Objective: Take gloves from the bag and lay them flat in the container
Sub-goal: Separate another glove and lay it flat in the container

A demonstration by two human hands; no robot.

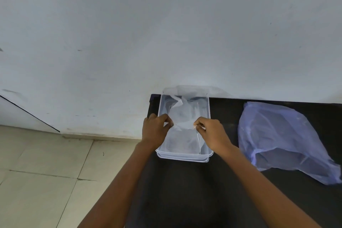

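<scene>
Between the two hands, a thin translucent plastic glove (182, 114) is stretched over the clear rectangular plastic container (185, 156) on the black countertop (194, 190). Left hand (155, 130) pinches the glove's near left edge between thumb and curled fingers; right hand (212, 133) pinches the near right edge likewise, the hands set apart across the container's width. Expect the film to be nearly weightless, limp, slippery and prone to creasing or clinging; grip at opposite edges and keep light tension while lowering. Well to the right of the right hand lies the crumpled pale blue plastic bag (283, 139), untouched.
</scene>
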